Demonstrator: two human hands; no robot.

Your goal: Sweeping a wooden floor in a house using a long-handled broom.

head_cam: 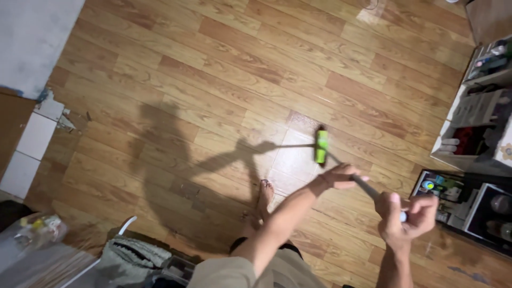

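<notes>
A broom with a bright green head [321, 146] rests on the wood-pattern floor [224, 80]. Its thin grey handle [368, 186] runs down to the right into both my hands. My left hand [341, 176] grips the handle lower down, closer to the head. My right hand [406, 216] is closed around the handle's top end. One bare foot [263, 198] stands on the floor just left of my left arm. A shadow of my body and the broom falls across the boards to the left.
White shelving [474, 122] with bottles and boxes stands along the right edge, with dark boxes [480, 205] at its foot. Broken white tiles [37, 133] and a wall lie at the left. A grey bag [130, 256] and a plastic bag [37, 229] sit at the lower left.
</notes>
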